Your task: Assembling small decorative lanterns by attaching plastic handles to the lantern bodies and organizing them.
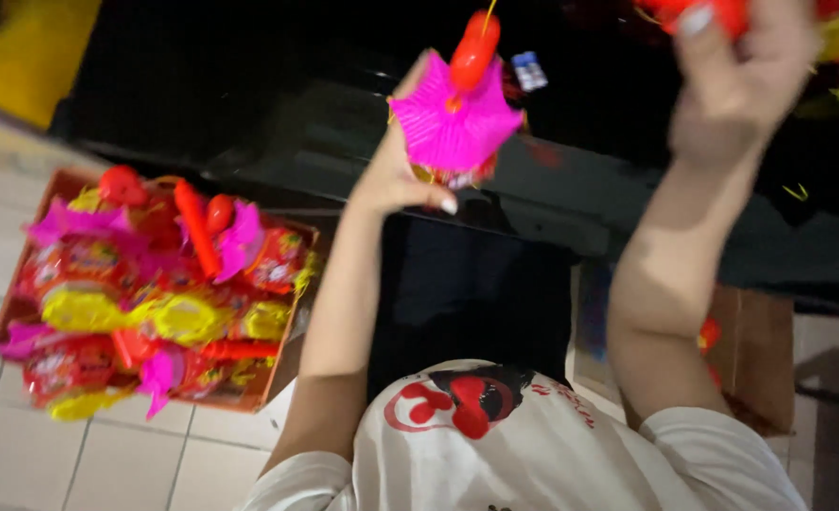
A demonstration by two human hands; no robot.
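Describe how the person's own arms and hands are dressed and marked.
Both arms are bare from short white sleeves down. No gloves, watch or rings show. The left hand and right hand have pale painted nails. The white shirt bears a red and black print.

Pleated pink paper lantern point(454, 128), matt and finely ribbed, with a smooth glossy red plastic handle point(473, 52) above it and a crinkled foil-like trim beneath; shallow brown cardboard box point(278, 378), matt, filled with more lanterns point(145, 293) in pink and yellow pleated paper, shiny red printed film and glossy red plastic sticks; pale floor tiles point(107, 454), smooth with a faint sheen; white cloth shirt point(533, 454), soft and matt, bearing a flat red print; dark surface behind, smooth, slightly reflective
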